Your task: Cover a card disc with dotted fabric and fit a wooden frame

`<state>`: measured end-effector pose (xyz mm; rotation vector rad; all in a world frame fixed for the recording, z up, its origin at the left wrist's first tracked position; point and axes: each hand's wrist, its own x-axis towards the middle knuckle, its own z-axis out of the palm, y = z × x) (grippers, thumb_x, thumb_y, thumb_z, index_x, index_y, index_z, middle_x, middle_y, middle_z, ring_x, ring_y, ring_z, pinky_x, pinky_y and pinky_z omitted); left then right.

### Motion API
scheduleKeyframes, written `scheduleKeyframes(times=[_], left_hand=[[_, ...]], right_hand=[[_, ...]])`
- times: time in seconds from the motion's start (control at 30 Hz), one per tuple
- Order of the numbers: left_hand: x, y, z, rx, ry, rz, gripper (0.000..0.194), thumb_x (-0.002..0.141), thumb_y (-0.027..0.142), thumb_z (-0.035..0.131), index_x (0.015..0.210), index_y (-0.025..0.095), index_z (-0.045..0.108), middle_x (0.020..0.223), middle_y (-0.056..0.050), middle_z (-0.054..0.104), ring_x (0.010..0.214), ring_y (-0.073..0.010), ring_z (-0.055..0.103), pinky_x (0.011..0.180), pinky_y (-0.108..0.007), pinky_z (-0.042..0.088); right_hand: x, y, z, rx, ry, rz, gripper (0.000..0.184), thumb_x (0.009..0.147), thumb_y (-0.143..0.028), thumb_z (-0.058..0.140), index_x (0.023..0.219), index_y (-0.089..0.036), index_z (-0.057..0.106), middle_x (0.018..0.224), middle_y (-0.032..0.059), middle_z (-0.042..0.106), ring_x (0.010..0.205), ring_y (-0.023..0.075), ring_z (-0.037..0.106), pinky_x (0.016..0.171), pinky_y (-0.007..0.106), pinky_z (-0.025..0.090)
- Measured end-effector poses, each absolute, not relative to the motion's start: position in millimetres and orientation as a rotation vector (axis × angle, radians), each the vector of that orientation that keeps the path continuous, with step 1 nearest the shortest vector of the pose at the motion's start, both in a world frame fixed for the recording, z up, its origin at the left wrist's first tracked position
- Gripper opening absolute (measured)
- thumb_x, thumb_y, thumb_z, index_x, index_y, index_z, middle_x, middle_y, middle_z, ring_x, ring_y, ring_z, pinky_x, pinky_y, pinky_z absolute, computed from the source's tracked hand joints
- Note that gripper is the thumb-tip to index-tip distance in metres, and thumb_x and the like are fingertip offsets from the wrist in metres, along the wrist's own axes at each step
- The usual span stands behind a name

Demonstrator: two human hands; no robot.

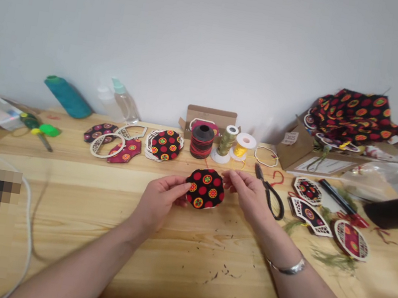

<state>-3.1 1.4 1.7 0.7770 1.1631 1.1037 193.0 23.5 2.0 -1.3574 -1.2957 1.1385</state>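
A round disc of black fabric (205, 188) with red dots and orange-and-green rosettes is held in the air above the pine table (181, 262). My left hand (161, 199) pinches its left edge, and my right hand (247, 193) holds its right edge with the fingertips. Just right of my right hand lie black-handled scissors (270, 195). Beyond the disc, a stack of wooden rings with a fabric disc on top (165, 144) sits near a spool of black and red thread (202, 142).
Spools of green and yellow cord (227, 141) stand at the back. A cardboard box (295, 151) with printed fabric (355, 116) is at the back right. Wooden-framed fabric ornaments (351, 239) lie at the right. A teal spool (67, 97), plastic bottles (125, 101) and a white cable (28, 212) are at the left.
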Motion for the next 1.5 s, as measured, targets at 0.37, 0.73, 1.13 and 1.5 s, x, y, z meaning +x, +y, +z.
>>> scheduleKeyframes(times=[0.37,0.73,1.13,1.5], left_hand=[[-3.5,3.4,4.4,0.652,1.159,1.201,0.024,0.057,0.027,0.083,0.075,0.014,0.073,0.067,-0.002,0.071,0.056,-0.0107,0.060,0.051,-0.022,0.047],[-2.7,4.1,2.1,0.619,1.137,1.200,0.022,0.058,0.026,0.083,0.075,0.014,0.074,0.068,-0.002,0.071,0.055,-0.0098,0.061,0.053,-0.023,0.051],[-1.1,2.6,4.2,0.588,1.078,1.198,0.023,0.059,0.024,0.083,0.078,0.014,0.073,0.068,-0.002,0.072,0.055,-0.0113,0.064,0.053,-0.023,0.053],[-3.1,1.5,2.4,0.563,1.036,1.194,0.023,0.062,0.026,0.082,0.080,0.013,0.073,0.070,-0.003,0.074,0.057,-0.0120,0.065,0.054,-0.024,0.054]], right_hand=[[187.7,18.0,0.1,-1.230,-1.508,1.395,0.034,0.080,-0.045,0.063,0.099,-0.017,0.069,0.091,0.0064,0.072,0.075,0.0163,0.062,0.069,0.031,0.049],[180.7,14.1,-4.5,-1.169,-1.483,1.471,0.037,0.073,-0.045,0.072,0.100,-0.019,0.064,0.097,0.0075,0.072,0.080,0.0182,0.065,0.069,0.032,0.051],[182.3,11.5,-8.3,-1.183,-1.590,1.424,0.081,0.064,-0.035,0.082,0.133,-0.024,0.040,0.112,0.0097,0.066,0.077,0.0175,0.065,0.064,0.032,0.053],[187.7,19.1,0.5,-1.260,-1.146,1.520,0.030,0.077,-0.044,0.068,0.091,-0.017,0.070,0.068,0.0007,0.062,0.050,0.0070,0.042,0.046,0.023,0.030]])
